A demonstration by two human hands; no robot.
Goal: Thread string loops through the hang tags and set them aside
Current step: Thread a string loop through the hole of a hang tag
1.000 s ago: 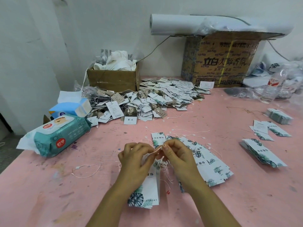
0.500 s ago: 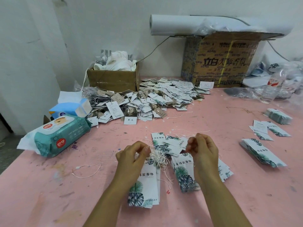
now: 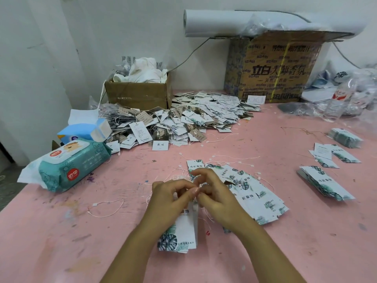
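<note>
you are looking down at a scuffed pink painted table (image 3: 61,242). a spare thin white string loop (image 3: 95,204) with a small clasp lies alone, well left of your hands. near the middle, your left hand (image 3: 173,198) has its fingers curled, with thumb and fingertips clamped on the far end of a small stack of white card hang tags (image 3: 181,231) printed with dark green leaves. the stack lies flat on the table, pointing toward you. your right hand (image 3: 216,198) meets the left at the fingertips. its thumb and fingers are pressed together on what seems to be another string loop, though the strand is too fine to see clearly. just right of your hands is a fanned row of matching leaf-print tags (image 3: 259,199), with strings and clasps trailing around it. these look threaded and set aside. a wide heap of mixed strung tags (image 3: 183,121) covers the far side of the table, so a great deal appears done. what seems left is the stack under your left hand and the neat stacks of leaf-print tags (image 3: 324,182) well to the right, which show no strings. a teal pack of wet wipes (image 3: 73,166) sits at far left.
</note>
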